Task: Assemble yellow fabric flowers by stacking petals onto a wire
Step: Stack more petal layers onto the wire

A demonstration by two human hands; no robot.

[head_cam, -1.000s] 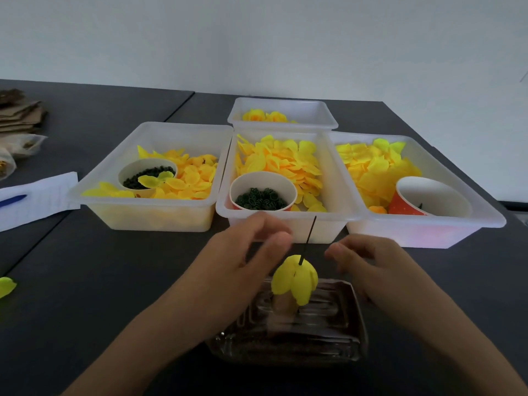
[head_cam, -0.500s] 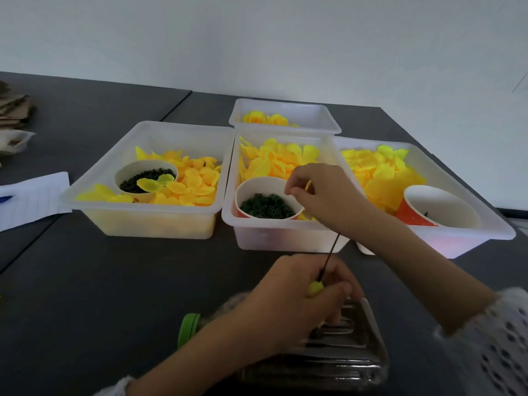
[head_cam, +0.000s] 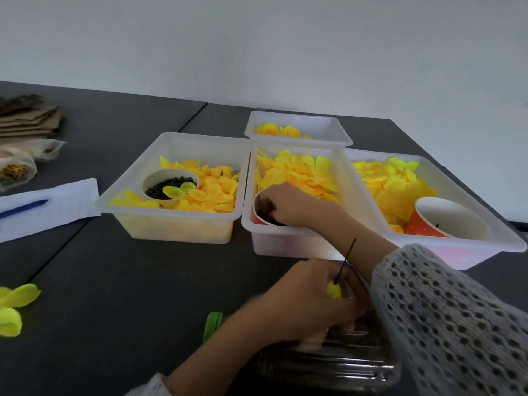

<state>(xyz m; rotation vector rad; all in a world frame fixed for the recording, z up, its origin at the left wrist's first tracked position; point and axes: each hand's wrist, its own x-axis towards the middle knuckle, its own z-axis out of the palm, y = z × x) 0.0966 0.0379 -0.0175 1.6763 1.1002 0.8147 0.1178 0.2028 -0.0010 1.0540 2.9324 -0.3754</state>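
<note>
Yellow everywhere: four white plastic tubs on the dark table (head_cam: 114,281), three in a row across mid-frame plus a smaller back tub (head_cam: 337,130) behind the middle one with a few finished-looking yellow blooms. Left tub (head_cam: 177,224), middle tub (head_cam: 285,244) and right tub (head_cam: 471,252) all piled with loose petals (head_cam: 300,172). Three cups counted: white cup (head_cam: 160,178) in the left tub holding dark green bits with a couple of petals lying on top, a second cup (head_cam: 258,201) at the near end of the middle tub, and an orange dotted cup (head_cam: 451,218) tipped over in the right tub. Right hand (head_cam: 291,205), knit sleeve on the arm, reaching across into that middle cup, fingertips curled down inside among the dark bits; can't tell if anything is actually pinched. Left hand (head_cam: 308,304) lower centre, clenched round the yellow flower bud (head_cam: 333,290), with the thin dark wire (head_cam: 347,260) poking up out of the fist, tilted right, over a clear plastic tray (head_cam: 328,370) at the bottom edge. Green strip (head_cam: 212,324) just left of that wrist. Two stray lime-yellow petals (head_cam: 14,307) at the lower left edge. Upper left: stacked brown cardboard (head_cam: 28,118), a clear bag, white paper (head_cam: 48,207) with a blue pen (head_cam: 23,208) on it.
</note>
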